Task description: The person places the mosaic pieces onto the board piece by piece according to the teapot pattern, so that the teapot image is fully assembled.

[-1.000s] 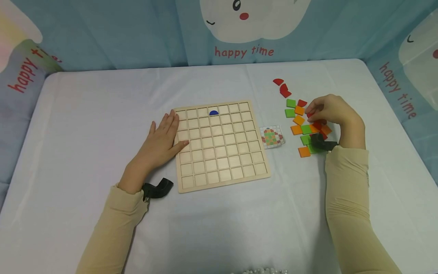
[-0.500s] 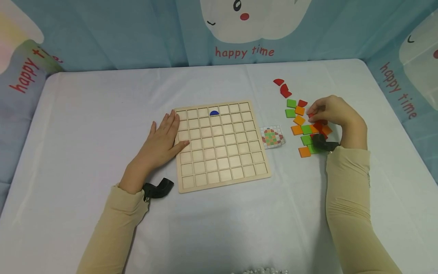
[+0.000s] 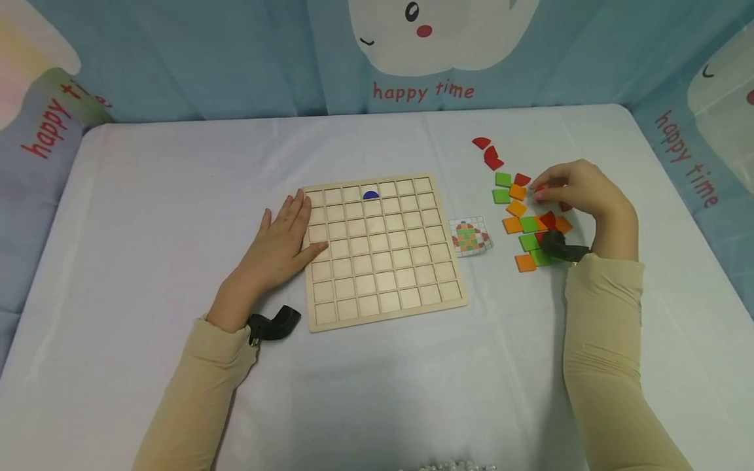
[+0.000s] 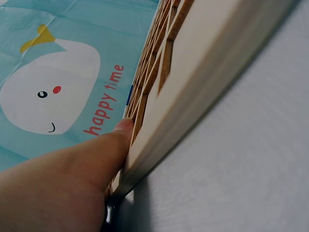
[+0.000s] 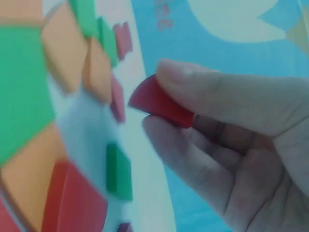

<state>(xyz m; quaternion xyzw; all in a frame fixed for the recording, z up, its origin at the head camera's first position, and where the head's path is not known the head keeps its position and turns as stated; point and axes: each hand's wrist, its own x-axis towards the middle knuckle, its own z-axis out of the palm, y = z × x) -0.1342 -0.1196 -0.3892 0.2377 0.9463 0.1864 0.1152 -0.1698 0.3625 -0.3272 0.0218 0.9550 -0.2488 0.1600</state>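
My left hand (image 3: 273, 245) lies flat along the left edge of a wooden grid board (image 3: 381, 261), thumb and fingertips on its rim. The left wrist view shows the thumb (image 4: 113, 145) against that edge. One blue half-round tile (image 3: 370, 195) sits in a cell of the board's top row. To the right, my right hand (image 3: 586, 190) pinches a red rounded tile (image 5: 161, 104) between thumb and finger, over the scattered tiles. Green tiles (image 3: 501, 196), orange tiles (image 3: 512, 226) and red tiles (image 3: 548, 220) lie below and left of that hand, some overlapping.
A small card (image 3: 469, 236) with a coloured grid pattern lies against the board's right edge. Several red pieces (image 3: 491, 155) lie farther back. A blue printed curtain (image 3: 235, 59) stands behind the white-covered table (image 3: 377, 399).
My right hand has shifted slightly right with the red tile in its pinch, uncovering more of the tiles beneath. My left hand stays on the board.
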